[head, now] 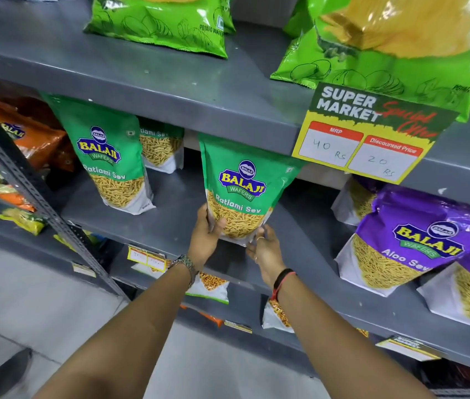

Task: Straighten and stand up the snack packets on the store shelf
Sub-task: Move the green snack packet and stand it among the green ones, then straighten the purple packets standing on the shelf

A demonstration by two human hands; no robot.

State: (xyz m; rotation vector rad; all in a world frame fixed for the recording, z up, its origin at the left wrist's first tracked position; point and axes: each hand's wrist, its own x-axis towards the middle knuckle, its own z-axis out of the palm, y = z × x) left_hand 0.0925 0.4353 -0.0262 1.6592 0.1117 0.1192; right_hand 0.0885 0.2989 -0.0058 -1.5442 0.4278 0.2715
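A green Ratlami Sev packet [243, 180] stands upright on the grey middle shelf [176, 214], held at its bottom corners. My left hand [205, 236] grips its lower left corner, thumb across the front. My right hand [265, 251] pinches the lower right corner. Another green Ratlami Sev packet [107, 151] stands upright to the left, with a third [160, 148] behind it. Purple Aloo Sev packets [406, 240] stand to the right, leaning slightly.
A price sign [372, 133] hangs from the upper shelf edge, just right of the held packet's top. Green potato wafer bags [164, 21] stand on the upper shelf. Orange packets [26, 131] fill the left bay behind a slotted steel post [40, 203]. Lower shelves hold small packets.
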